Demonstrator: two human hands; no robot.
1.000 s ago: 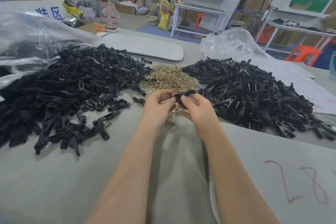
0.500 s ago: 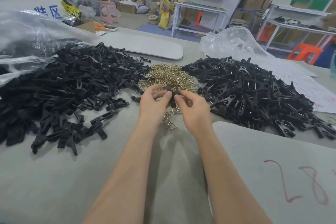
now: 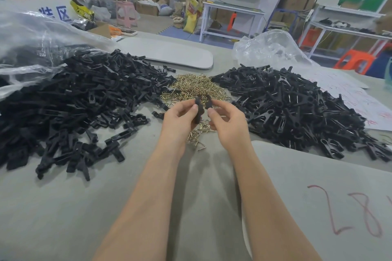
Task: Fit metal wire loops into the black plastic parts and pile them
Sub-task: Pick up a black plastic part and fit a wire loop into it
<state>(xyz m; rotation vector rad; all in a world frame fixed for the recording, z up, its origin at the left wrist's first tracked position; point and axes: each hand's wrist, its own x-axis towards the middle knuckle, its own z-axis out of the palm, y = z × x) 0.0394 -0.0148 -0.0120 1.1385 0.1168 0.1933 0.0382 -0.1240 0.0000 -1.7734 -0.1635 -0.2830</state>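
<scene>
- Black plastic parts lie in a broad left heap [image 3: 74,101] at nine o'clock from the hands, spilling from a clear plastic bag [image 3: 31,34] at ten o'clock.
- Brass-coloured wire loops [image 3: 195,87] form a small mound at twelve o'clock, between the two black heaps. A few loose loops [image 3: 199,133] lie on the grey table [image 3: 63,207] just below the hands, at six o'clock.
- The left hand [image 3: 180,118] is curled, thumb and fingers gripping a black part [image 3: 197,112] that stands roughly upright.
- The right hand [image 3: 228,121] pinches a second black piece [image 3: 209,101] between thumb and forefinger, just beside the first. I cannot tell whether the two pieces touch.
- At three o'clock spreads the right heap [image 3: 297,112], with thin metal glints showing in many of its parts.
- A crumpled clear bag [image 3: 271,48] sits at one o'clock, and a white paper sheet [image 3: 356,101] lies at two o'clock, against that heap's far edge.
- A grey board [image 3: 307,171] with red scrawl lies at five o'clock.
</scene>
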